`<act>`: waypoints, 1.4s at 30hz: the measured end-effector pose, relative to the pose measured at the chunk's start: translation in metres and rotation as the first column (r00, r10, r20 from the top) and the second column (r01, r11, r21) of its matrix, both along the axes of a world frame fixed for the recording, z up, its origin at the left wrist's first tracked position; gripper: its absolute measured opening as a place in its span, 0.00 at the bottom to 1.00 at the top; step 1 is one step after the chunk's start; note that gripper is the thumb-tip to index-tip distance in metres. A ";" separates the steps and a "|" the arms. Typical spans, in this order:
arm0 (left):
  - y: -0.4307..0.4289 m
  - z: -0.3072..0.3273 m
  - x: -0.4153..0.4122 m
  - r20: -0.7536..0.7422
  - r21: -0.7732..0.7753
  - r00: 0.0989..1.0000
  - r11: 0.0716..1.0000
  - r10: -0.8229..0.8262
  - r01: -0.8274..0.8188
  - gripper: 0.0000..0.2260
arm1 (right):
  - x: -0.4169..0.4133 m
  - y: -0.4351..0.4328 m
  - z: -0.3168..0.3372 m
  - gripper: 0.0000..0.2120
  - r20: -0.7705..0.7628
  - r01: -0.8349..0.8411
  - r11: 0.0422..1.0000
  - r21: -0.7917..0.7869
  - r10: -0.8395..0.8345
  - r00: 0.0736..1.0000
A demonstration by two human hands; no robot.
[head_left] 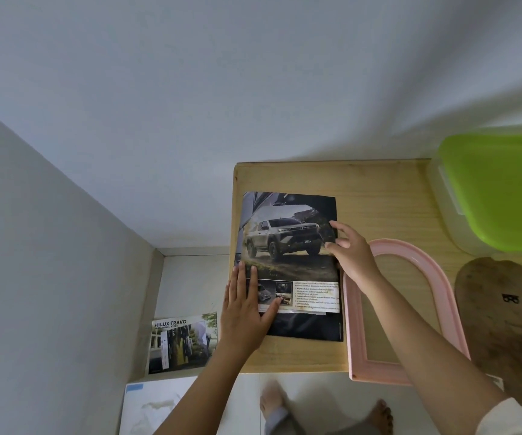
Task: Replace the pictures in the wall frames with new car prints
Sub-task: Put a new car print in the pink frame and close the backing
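The wooden table [379, 189] carries the car print [288, 240], lying face up. Just right of the print lies the empty pink arched frame [355, 334], and beyond that its brown backing board [504, 324]. The left hand [244, 312] presses the print's lower left corner, fingers straight and slightly spread. The right hand [352, 255] meets the print's right edge, though I cannot tell whether its fingertips pinch or only rest there. The step looks like sizing the print; next, the frame likely needs laying over it.
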State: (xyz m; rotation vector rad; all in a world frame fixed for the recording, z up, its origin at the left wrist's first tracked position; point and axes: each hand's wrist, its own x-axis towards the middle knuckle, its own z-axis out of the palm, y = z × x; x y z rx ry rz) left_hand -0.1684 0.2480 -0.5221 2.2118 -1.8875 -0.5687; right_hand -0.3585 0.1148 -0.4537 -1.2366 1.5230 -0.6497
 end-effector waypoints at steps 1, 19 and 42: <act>-0.002 0.006 0.000 -0.004 0.039 1.000 0.999 0.003 -0.003 0.39 | -0.001 0.003 0.002 0.23 0.031 0.009 1.000 0.001 -0.009 0.999; -0.053 0.129 -0.084 -0.849 -0.081 0.511 0.989 -0.132 0.120 0.33 | -0.027 0.026 0.088 0.17 0.495 -0.009 0.997 -0.082 0.048 0.867; -0.033 0.100 -0.153 -0.926 0.095 0.371 0.994 0.068 0.055 0.24 | -0.158 0.061 0.026 0.26 0.190 0.240 0.970 -0.036 -0.229 0.955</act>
